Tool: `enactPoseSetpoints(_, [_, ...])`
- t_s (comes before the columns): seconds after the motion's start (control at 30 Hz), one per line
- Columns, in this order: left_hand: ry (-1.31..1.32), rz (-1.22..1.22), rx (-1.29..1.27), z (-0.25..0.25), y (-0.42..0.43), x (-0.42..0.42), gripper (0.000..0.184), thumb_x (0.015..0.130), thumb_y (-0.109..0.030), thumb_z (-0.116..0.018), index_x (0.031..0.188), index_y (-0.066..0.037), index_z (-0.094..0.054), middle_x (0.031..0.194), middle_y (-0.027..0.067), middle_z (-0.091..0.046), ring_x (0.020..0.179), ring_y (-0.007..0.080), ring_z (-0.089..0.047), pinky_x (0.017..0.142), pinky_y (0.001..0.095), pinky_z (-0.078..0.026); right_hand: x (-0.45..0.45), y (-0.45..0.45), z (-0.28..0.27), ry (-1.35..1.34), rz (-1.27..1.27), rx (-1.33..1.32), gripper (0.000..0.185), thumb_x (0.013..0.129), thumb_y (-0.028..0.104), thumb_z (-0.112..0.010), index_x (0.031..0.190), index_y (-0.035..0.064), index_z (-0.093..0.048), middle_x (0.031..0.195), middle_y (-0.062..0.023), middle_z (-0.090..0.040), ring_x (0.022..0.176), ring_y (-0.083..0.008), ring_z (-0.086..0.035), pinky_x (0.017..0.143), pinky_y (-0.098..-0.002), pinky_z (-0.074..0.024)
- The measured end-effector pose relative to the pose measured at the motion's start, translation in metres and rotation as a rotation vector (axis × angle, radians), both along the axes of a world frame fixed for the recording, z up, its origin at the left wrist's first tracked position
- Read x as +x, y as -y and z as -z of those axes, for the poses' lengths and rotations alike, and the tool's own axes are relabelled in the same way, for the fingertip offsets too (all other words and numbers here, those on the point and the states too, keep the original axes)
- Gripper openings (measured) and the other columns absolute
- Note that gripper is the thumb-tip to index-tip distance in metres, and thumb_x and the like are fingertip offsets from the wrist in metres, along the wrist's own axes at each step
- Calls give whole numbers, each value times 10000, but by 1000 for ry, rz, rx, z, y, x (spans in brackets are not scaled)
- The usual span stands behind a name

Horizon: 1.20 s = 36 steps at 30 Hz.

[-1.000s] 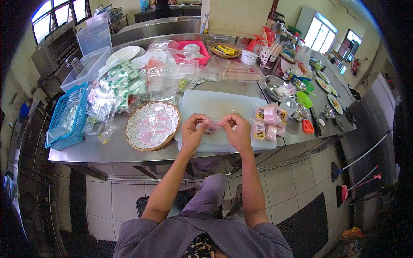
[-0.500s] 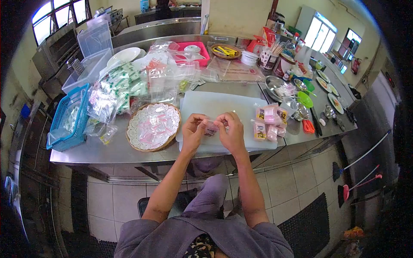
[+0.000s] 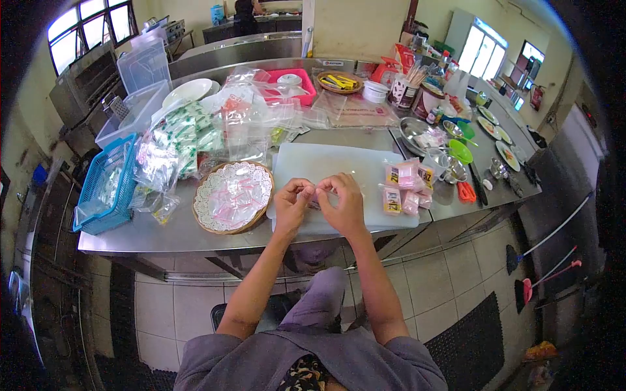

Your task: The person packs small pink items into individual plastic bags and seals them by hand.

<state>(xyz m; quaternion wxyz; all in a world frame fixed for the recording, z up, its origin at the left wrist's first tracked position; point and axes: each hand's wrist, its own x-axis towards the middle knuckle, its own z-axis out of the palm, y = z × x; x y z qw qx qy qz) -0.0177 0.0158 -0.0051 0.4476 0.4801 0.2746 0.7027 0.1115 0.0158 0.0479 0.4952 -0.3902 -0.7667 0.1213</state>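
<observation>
Over the white cutting board (image 3: pixel 365 166), my left hand (image 3: pixel 292 205) and my right hand (image 3: pixel 344 207) pinch the top edge of a small clear plastic bag (image 3: pixel 315 203) between thumbs and fingertips. Fingers hide most of the bag. To the right, on the same board, sits a pile of small packets (image 3: pixel 408 182) with pinkish contents and yellow or white labels with dark print. At my left, a round wicker basket (image 3: pixel 201 218) lined with a white lacy doily (image 3: pixel 212 186) holds several small clear bags with pink edges (image 3: pixel 240 199).
A blue plastic basket (image 3: pixel 111 218) and green-and-white packets (image 3: pixel 189 130) lie on the left. Behind are a pink tray (image 3: pixel 306 98) and a basket of yellow sachets (image 3: pixel 340 83). Bowls, a knife (image 3: pixel 479 186) and red-orange tongs (image 3: pixel 467 192) lie on the right. A person (image 3: pixel 246 16) stands far back.
My right hand has shifted slightly left along the bag's top, closer to my left hand, and covers more of the bag. A person has come into view at the back.
</observation>
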Motion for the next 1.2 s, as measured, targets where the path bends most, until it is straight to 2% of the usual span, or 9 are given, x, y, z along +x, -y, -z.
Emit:
enactPoseSetpoints(0.27, [-49, -43, 1, -1, 1, 0, 129, 856, -125, -599, 911, -18, -550, 813, 0, -552, 726, 59, -502, 624, 185, -410, -4, 4, -5, 26, 49, 34, 109, 709, 137, -604, 772, 64, -553, 773, -77, -521, 773, -268, -513, 695, -386, -391])
enactPoseSetpoints(0.37, [105, -23, -66, 5, 0, -3, 146, 853, -147, -606, 911, -28, -545, 797, -15, -540, 696, 46, -471, 590, 179, -378, 9, -2, -3, 76, 44, 29, 111, 720, 142, -598, 780, 63, -548, 770, -78, -516, 773, -270, -514, 690, -390, -394])
enactPoseSetpoints(0.47, [39, -56, -8, -1, 1, 2, 161, 845, -163, -618, 902, -32, -544, 784, -18, -529, 681, 38, -447, 577, 178, -357, 13, -3, -4, 110, 47, 25, 109, 730, 141, -592, 787, 62, -542, 767, -81, -512, 761, -275, -515, 688, -393, -400])
enactPoseSetpoints(0.67, [-117, 5, 4, -7, 3, 5, 143, 843, -131, -610, 907, -17, -553, 825, 8, -557, 751, 72, -500, 644, 205, -417, 11, 1, -3, 114, 79, 63, 81, 756, 94, -587, 796, 40, -542, 770, -95, -531, 716, -241, -542, 659, -352, -426])
enactPoseSetpoints(0.77, [-125, -13, -9, -2, -1, 4, 134, 844, -127, -606, 894, -11, -560, 837, 19, -569, 789, 85, -517, 688, 224, -433, 14, 1, 0, 36, -17, -25, 102, 759, 103, -572, 835, 51, -528, 777, -97, -529, 764, -281, -541, 683, -397, -416])
enactPoseSetpoints(0.87, [-129, -14, -16, 1, -1, 3, 136, 844, -135, -607, 880, -11, -563, 835, 20, -569, 785, 83, -517, 691, 226, -433, 18, 2, 1, 11, -9, -15, 95, 772, 86, -602, 808, 23, -541, 781, -96, -549, 716, -218, -563, 623, -322, -447])
enactPoseSetpoints(0.97, [-223, -22, 19, 7, -6, 5, 210, 857, -200, -604, 924, -12, -539, 874, 24, -549, 778, 94, -547, 673, 230, -460, 20, 2, 5, -8, 20, -63, 89, 773, 71, -592, 806, 16, -532, 773, -104, -541, 698, -225, -562, 622, -324, -445])
enactPoseSetpoints(1.07, [-164, -7, -7, -4, -5, 18, 152, 842, -142, -612, 886, -5, -564, 808, 21, -567, 750, 87, -521, 666, 217, -426, 23, 6, 1, 16, 123, -24, 77, 776, 53, -580, 798, 8, -522, 760, -110, -533, 667, -232, -561, 607, -323, -446])
enactPoseSetpoints(1.2, [-243, 84, 5, -20, -3, 25, 132, 839, -132, -613, 884, -11, -588, 812, 19, -570, 754, 91, -524, 673, 222, -425, 36, 5, -1, -60, 70, -74, 93, 764, 66, -563, 829, 30, -508, 774, -115, -522, 706, -279, -552, 616, -374, -437])
